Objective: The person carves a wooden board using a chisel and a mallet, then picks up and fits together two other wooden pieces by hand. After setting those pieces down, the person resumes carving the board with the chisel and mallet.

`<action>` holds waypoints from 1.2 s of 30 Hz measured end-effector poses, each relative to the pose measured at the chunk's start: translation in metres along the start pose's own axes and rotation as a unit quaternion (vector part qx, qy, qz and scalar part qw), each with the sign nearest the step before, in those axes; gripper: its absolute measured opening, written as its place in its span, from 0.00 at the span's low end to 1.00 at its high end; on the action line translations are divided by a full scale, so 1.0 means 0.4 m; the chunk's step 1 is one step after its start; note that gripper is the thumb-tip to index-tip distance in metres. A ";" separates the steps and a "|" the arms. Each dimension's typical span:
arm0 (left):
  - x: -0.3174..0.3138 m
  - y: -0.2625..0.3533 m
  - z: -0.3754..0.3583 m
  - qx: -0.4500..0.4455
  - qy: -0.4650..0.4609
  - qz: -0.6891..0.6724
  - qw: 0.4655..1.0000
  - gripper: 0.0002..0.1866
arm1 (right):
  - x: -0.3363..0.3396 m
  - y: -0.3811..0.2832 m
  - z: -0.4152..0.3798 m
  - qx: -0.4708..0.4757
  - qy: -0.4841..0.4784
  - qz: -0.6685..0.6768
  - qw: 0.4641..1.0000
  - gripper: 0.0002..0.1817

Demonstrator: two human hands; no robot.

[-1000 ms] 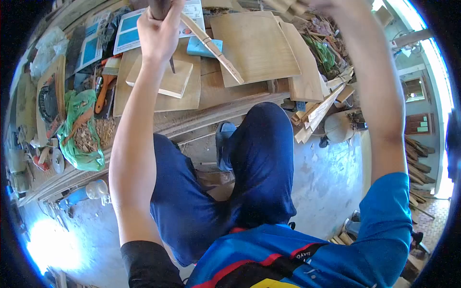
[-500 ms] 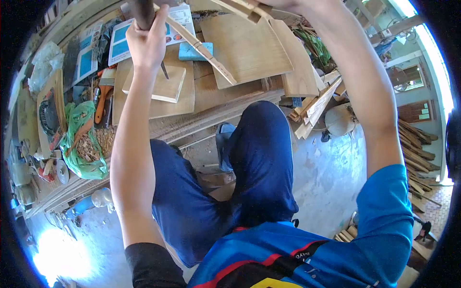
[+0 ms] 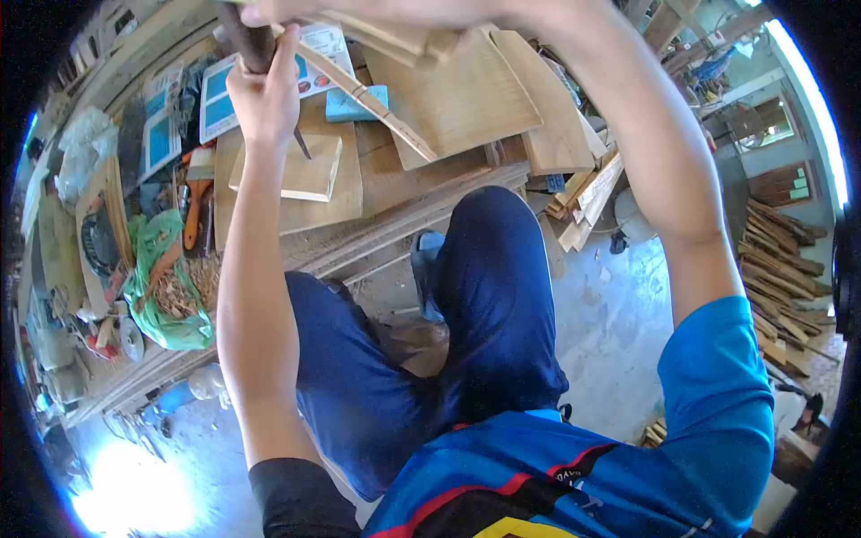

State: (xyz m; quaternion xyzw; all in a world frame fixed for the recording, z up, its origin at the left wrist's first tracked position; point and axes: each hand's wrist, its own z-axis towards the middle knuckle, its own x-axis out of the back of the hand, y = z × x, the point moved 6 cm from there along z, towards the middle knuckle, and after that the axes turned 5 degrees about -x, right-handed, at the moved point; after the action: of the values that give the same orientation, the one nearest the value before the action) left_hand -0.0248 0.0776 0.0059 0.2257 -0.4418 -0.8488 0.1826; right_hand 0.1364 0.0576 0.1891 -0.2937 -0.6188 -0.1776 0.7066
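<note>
Above workbench [image 3: 395, 211], left-hand fingers [image 3: 269, 76] wrap chisel handle [image 3: 244, 38].

Tool: a dark brown, round wooden-handled chisel [image 3: 254, 47] with a narrow dark metal blade, held upright, tip pointing down just above a small pale square wooden block [image 3: 289, 168].
Workpiece: a long, thin, pale notched wooden strip [image 3: 372, 97], tilted, running from upper left down to lower right over the bench (upper end hidden).
Second piece: pale flat wooden offcuts [image 3: 408, 38], raised at the top edge.
</note>
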 end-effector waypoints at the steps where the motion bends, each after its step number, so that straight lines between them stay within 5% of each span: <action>1: 0.003 0.000 0.007 -0.011 0.003 0.013 1.000 0.11 | 0.006 -0.003 -0.022 0.029 0.030 0.051 0.998 0.36; 3: 0.009 -0.008 0.011 0.008 -0.015 -0.001 1.000 0.13 | 0.017 -0.010 -0.070 0.095 0.084 0.146 0.981 0.36; 4: 0.007 -0.008 0.009 0.013 -0.013 -0.003 1.000 0.15 | 0.052 -0.019 -0.067 0.039 0.086 0.208 0.974 0.36; 7: -0.010 0.004 0.000 0.002 0.006 -0.018 1.000 0.17 | 0.023 0.032 -0.066 0.120 0.041 0.198 0.972 0.32; 9: -0.010 0.010 0.002 -0.022 0.017 -0.043 0.999 0.16 | -0.015 0.053 -0.056 0.038 0.019 0.275 0.960 0.31; 11: 0.001 0.009 -0.002 0.005 -0.003 -0.023 1.000 0.13 | -0.028 0.067 -0.060 -0.042 0.002 0.448 0.893 0.31; 14: 0.027 0.017 -0.002 0.014 -0.020 -0.033 0.999 0.16 | -0.199 0.185 -0.012 -0.023 0.203 0.640 0.741 0.35; 16: 0.047 0.053 -0.015 0.039 0.060 -0.061 0.996 0.13 | -0.329 0.238 0.019 -0.057 0.258 0.633 0.728 0.38; 17: 0.066 0.058 -0.026 0.066 0.109 -0.061 0.990 0.11 | -0.395 0.266 0.038 -0.093 0.219 0.594 0.769 0.40; 19: 0.109 0.068 -0.003 0.001 0.044 -0.085 0.995 0.15 | -0.483 0.327 0.080 -0.156 0.172 0.529 0.816 0.42; 22: 0.085 0.150 -0.020 0.008 0.126 -0.035 0.991 0.22 | -0.484 0.343 0.078 -0.220 0.073 0.564 0.793 0.43; 27: 0.071 0.151 -0.022 0.009 0.077 -0.017 0.997 0.24 | -0.475 0.348 0.098 -0.118 0.251 0.573 0.771 0.42; 36: 0.022 0.130 -0.049 0.017 0.075 0.016 0.997 0.25 | -0.457 0.339 0.073 -0.074 0.276 0.564 0.775 0.39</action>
State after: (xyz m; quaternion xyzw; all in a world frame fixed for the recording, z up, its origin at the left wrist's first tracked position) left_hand -0.0155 0.0319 0.0370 0.2846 -0.4446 -0.8188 0.2254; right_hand 0.1660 0.1591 -0.0146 -0.5801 -0.1062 0.1338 0.7964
